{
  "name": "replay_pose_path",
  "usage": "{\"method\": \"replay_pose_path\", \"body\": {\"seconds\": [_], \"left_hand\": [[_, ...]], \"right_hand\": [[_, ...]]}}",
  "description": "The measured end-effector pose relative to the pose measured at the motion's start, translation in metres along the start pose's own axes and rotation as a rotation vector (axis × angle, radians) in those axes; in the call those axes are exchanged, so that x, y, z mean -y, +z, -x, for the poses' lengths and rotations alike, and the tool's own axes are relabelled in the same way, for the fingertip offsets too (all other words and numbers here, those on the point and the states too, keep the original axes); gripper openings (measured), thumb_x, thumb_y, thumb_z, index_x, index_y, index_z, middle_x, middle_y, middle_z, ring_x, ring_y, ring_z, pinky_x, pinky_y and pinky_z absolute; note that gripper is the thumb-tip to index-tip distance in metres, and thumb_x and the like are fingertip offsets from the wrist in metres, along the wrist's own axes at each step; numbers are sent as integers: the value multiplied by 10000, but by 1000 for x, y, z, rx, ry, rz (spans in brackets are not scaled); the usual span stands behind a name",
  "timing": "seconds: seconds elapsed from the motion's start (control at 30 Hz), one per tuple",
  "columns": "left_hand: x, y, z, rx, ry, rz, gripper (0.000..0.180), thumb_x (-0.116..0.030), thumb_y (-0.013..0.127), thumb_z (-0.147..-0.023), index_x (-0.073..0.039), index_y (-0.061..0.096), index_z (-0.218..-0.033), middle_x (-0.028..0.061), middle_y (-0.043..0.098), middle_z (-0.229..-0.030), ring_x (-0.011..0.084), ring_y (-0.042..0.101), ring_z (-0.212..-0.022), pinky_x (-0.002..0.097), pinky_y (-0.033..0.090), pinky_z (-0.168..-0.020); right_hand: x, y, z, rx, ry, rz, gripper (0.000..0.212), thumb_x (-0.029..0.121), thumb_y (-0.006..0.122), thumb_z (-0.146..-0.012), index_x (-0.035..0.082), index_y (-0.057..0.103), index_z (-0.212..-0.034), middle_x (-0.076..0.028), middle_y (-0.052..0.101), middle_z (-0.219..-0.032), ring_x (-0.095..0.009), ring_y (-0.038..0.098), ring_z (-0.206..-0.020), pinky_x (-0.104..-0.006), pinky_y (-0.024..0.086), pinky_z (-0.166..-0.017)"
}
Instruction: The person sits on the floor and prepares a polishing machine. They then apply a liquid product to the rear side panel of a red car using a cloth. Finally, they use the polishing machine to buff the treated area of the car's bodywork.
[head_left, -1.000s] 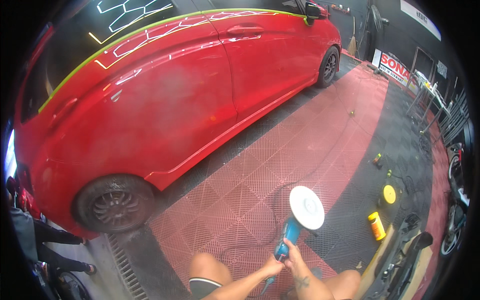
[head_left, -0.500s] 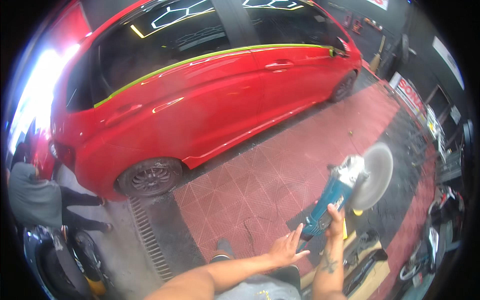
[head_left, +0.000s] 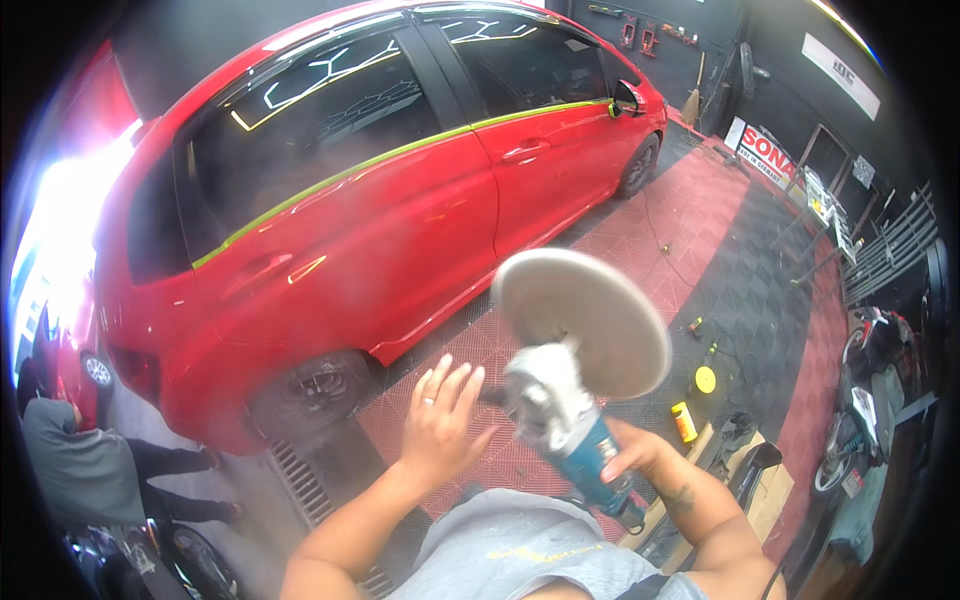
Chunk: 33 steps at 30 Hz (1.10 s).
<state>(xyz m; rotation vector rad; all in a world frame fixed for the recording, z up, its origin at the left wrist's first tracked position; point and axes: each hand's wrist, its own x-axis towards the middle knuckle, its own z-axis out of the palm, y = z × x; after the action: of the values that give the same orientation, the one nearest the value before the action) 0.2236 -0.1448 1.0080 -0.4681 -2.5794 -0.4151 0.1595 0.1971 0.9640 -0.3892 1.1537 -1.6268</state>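
My right hand (head_left: 632, 448) is wrapped round the blue body of a rotary polisher (head_left: 580, 450) with a silver head. Its large round whitish pad (head_left: 590, 320) faces up and away from me, tilted, in front of the car. My left hand (head_left: 440, 415), with a ring on one finger, is raised with fingers spread beside the polisher's dark side handle (head_left: 492, 396); no grip on it shows. Beyond both hands stands a red car (head_left: 400, 240), its side toward me. Yellow-green masking tape (head_left: 345, 178) runs along the lower edge of its windows.
At the left a person in a grey top (head_left: 85, 460) stands by a motorbike. A drain grate (head_left: 300, 480) crosses the floor. To the right lie a yellow bottle (head_left: 684, 422), a yellow disc (head_left: 706, 379), a cardboard box (head_left: 765, 490) and a cord.
The polisher has swung left and up, its pad now before the car. My left hand has moved from the polisher's rear to beside its head. The view has shifted too.
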Motion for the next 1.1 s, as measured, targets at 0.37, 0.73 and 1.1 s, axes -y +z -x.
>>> {"method": "replay_pose_path", "body": {"seconds": [0.37,0.73,1.1], "left_hand": [[65,-36,143,554,-385,747,470,-103,848,-822,-84,723,-1274,126,732,-1212,310,687,-1120,449,555,-956],[76,46,142,175,-1569,866,426,-183,805,-943,-60,700,-1337,121,769,-1095,271,722,-900,379,567,-788],[154,217,-51,-352,-1995,1143,291,-69,775,-986,-6,700,-1259,84,749,-1050,171,673,-827,287,518,-674]], "right_hand": [[11,46,-204,828,438,127,1265,312,1023,-645,-119,342,-1621,-264,532,-1570,-341,532,-1434,-441,413,-1220],[135,-122,-385,392,89,953,769,421,863,-920,37,581,-1523,-217,723,-1368,-313,673,-1306,-448,524,-1117],[580,-307,-525,-380,-1157,1039,344,192,827,-928,7,708,-1194,-121,754,-1079,-191,717,-886,-337,582,-792]]}}
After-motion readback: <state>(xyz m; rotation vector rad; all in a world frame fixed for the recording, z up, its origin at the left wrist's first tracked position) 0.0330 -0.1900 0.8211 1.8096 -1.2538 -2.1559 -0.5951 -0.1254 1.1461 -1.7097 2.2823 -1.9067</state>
